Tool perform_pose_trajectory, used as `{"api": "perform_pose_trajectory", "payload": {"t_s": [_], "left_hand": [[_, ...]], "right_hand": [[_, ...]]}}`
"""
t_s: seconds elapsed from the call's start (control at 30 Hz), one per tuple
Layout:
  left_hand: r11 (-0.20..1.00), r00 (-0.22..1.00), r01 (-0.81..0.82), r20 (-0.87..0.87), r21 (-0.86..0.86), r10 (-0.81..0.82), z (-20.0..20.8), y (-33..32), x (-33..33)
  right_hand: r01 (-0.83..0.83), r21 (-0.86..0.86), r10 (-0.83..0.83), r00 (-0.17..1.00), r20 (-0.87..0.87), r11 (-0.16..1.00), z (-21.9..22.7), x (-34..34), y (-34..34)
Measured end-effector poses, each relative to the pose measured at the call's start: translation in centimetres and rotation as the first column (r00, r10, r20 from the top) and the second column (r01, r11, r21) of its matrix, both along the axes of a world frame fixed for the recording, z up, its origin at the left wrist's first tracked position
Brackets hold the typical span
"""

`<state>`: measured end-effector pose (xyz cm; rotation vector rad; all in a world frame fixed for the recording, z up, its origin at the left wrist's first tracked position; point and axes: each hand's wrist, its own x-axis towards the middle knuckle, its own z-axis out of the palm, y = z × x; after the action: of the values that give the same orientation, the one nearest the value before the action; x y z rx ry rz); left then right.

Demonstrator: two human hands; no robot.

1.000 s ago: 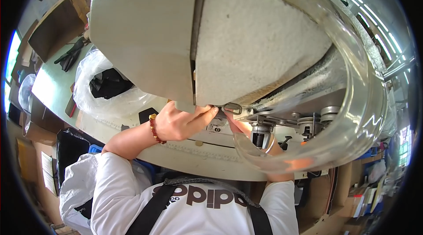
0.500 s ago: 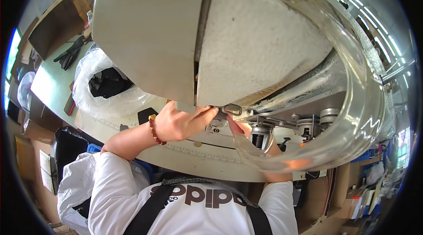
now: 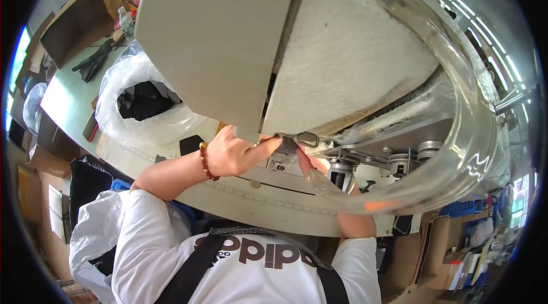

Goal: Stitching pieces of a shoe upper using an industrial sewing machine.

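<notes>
Under the machine (image 3: pixel 217 47), fingers (image 3: pixel 266 148) flank a dark piece (image 3: pixel 288 145), long axis unclear.

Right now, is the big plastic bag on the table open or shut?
Open. The plastic bag has its round mouth spread wide, and black material shows inside.

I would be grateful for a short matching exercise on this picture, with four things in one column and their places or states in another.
Things
1. beaded bracelet
2. plastic bag
3. dark grey piece
4. curved clear part

Places or states
A. between the fingers of the left hand and right hand
B. along the right side of the pale machine
C. open, with black material inside
D. around the left wrist

Pairs: 1-D, 2-C, 3-A, 4-B
</notes>
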<state>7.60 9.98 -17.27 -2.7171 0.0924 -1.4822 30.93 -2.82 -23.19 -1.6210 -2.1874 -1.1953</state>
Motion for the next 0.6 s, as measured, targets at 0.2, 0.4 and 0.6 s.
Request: {"api": "perform_pose_trajectory", "payload": {"t_s": [0.2,0.4,0.6], "left_hand": [[0.999,0.999,0.040,0.032,0.005,-0.040,0.5,0.4,0.4],[0.999,1.000,0.002,0.024,0.054,-0.003,0.2,0.2,0.0],[0.999,0.999,-0.007,0.044,0.048,0.005,-0.5,0.6,0.1]], "right_hand": [[-0.045,0.728,-0.729,-0.054,0.682,0.684,-1.5,1.7,-0.9],[-0.241,0.789,-0.818,-0.287,0.499,0.566,-2.2,2.6,-0.5],[0.095,0.639,-0.646,0.114,0.755,0.763,-0.8,2.2,-1.6]]}}
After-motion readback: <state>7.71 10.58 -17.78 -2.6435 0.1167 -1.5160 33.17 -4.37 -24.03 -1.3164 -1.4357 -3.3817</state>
